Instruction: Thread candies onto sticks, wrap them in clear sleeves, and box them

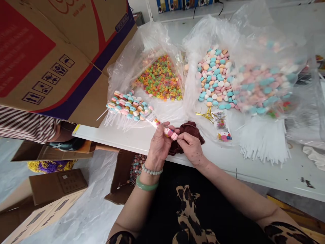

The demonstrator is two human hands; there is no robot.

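In the head view, my left hand [160,144] is closed around a candy skewer in a clear printed wrapper [151,117], with pink candies showing at its near end. My right hand [191,147] pinches at that end, right beside the pink candies; the exact bit between thumb and finger is hidden. A dark brown cloth [191,132] lies just behind my hands. Left of them is a pile of finished candy skewers [130,105] on white sticks. To the right lie gold twist ties [207,115] and a printed wrapper [223,127].
Open plastic bags hold small ring candies [162,79] and pastel oval candies [215,76]. A bundle of white sticks [265,140] lies at the right. A big carton [83,57] stands at the left, and an open box [119,173] sits below the table edge [106,137].
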